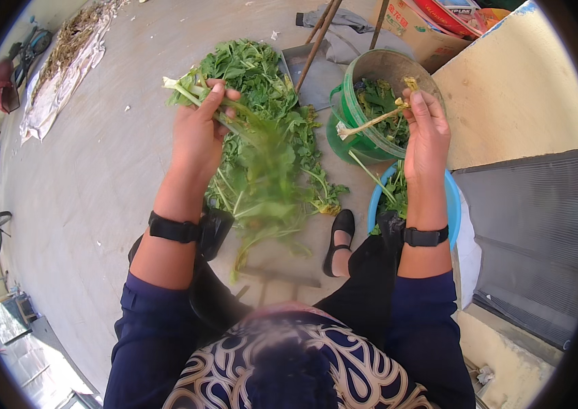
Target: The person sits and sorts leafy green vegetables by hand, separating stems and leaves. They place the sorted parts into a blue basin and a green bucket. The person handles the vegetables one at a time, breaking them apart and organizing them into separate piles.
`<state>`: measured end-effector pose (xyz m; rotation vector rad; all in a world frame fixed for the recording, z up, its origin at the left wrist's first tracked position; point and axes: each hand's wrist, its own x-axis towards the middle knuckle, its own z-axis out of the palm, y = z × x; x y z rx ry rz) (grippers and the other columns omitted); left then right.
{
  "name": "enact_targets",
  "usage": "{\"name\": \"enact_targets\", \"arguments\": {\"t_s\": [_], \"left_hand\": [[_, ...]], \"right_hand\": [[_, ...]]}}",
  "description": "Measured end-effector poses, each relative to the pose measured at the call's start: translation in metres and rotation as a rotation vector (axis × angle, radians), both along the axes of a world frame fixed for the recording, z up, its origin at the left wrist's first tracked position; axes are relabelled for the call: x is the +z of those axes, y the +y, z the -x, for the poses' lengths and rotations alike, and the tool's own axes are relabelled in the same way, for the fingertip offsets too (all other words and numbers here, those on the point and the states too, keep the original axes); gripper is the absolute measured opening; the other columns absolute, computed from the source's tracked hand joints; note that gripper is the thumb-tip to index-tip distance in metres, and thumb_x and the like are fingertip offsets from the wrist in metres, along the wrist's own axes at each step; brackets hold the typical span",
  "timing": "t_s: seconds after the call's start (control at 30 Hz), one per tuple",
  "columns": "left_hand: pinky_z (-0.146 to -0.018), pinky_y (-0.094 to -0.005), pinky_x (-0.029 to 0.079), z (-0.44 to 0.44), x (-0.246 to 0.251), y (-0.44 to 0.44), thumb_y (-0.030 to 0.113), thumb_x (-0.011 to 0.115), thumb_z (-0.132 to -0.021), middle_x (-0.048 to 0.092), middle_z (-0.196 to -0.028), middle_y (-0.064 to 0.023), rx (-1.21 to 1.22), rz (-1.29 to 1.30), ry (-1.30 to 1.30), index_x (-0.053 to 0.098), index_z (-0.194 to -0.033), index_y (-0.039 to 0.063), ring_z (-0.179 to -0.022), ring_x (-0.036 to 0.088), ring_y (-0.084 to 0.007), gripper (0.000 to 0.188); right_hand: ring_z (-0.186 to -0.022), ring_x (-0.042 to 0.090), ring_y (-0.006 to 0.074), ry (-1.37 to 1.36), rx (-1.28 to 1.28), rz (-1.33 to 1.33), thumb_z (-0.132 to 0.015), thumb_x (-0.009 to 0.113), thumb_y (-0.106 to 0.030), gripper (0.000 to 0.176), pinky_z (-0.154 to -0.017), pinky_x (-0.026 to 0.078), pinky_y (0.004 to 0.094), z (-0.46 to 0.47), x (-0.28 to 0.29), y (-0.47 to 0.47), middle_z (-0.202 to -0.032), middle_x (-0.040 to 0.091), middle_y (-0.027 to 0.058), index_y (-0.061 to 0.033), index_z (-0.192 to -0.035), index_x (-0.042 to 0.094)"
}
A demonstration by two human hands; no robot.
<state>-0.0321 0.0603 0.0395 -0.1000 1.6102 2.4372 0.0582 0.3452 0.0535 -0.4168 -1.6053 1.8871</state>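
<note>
My left hand (206,115) grips a bunch of leafy greens (263,153) by the stems, pale cut ends pointing up and left. Its leaves hang down, blurred. In my right hand (427,120) are withered yellow stalks (371,122), held between thumb and fingers at the rim of a green plastic bucket (353,115). The bucket holds discarded-looking, partly yellowed leaves (378,102). Beneath my right forearm, a blue basin (453,204) contains more greens (396,189), partly hidden by the arm. A large heap of greens (248,64) lies on the floor beyond my left hand.
Behind the heap lies a metal dustpan (314,66) with rusty rods rising near it. A cardboard box (422,36) stands beyond the bucket, against a pale wall (519,92). Dried plants lie on a white cloth (66,76) at far left. My black shoe (340,240) is beside the basin.
</note>
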Motion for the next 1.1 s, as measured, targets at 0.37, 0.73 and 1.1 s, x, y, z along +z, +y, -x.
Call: {"name": "enact_targets", "arguments": {"t_s": [0.37, 0.73, 1.1], "left_hand": [[-0.053, -0.0216, 0.037, -0.002, -0.005, -0.009, 0.012, 0.056, -0.095, 0.065, -0.089, -0.0061, -0.003, -0.077, -0.009, 0.055, -0.106, 0.006, -0.068, 0.053, -0.0093, 0.012], [-0.056, -0.0230, 0.040, -0.008, 0.001, -0.007, 0.011, 0.057, -0.094, 0.065, -0.093, -0.0065, -0.096, -0.165, 0.021, 0.056, -0.106, 0.006, -0.072, 0.056, -0.0106, 0.012], [-0.066, -0.0257, 0.049, -0.012, 0.009, -0.008, 0.014, 0.052, -0.098, 0.062, -0.102, -0.0107, -0.225, -0.362, -0.047, 0.055, -0.106, 0.002, -0.084, 0.058, -0.0146, 0.015]], "right_hand": [[-0.097, 0.062, 0.0284, 0.552, -0.293, -0.048, -0.095, 0.057, -0.015, 0.020, -0.092, 0.052, 0.0422, -0.019, 0.049, 0.064, -0.104, 0.059, 0.0131, 0.0021, -0.103, 0.052], [-0.122, 0.050, 0.0361, 0.745, -0.070, -0.091, -0.094, 0.057, -0.018, 0.024, -0.112, 0.036, 0.0469, -0.006, 0.082, 0.088, -0.116, 0.059, 0.0177, 0.0044, -0.104, 0.056], [-0.119, 0.054, 0.0265, -0.480, 0.306, -0.221, -0.090, 0.065, -0.030, 0.061, -0.103, 0.042, 0.0369, 0.007, 0.012, 0.040, -0.127, 0.055, 0.0180, 0.0048, -0.134, 0.042]]}}
